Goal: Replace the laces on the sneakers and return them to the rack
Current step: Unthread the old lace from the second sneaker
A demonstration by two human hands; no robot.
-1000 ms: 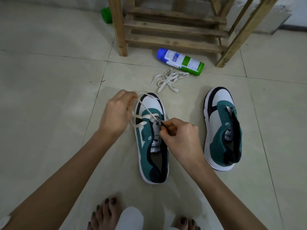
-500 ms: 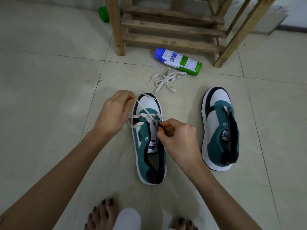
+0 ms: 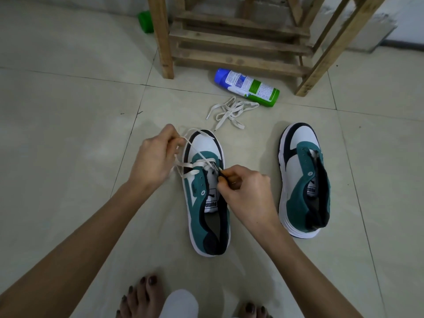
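Mostly hidden: lace (image 3: 185, 165) ends inside hands (image 3: 153, 161) (image 3: 247, 189).

The slatted wooden rack (image 3: 229, 63) is cut off above. Its left leg half hides a green plastic object (image 3: 145, 21).

Left hand (image 3: 156, 157) holding a cream lace (image 3: 187, 167) beside the near sneaker (image 3: 207, 203), right hand (image 3: 245, 191) pinching its end over the eyelets, second sneaker (image 3: 302, 180) lying right of it

Tiled floor (image 3: 68, 134) bears left sneaker (image 3: 199, 216), right sneaker (image 3: 300, 175), loose lace (image 3: 230, 110), can (image 3: 247, 87).
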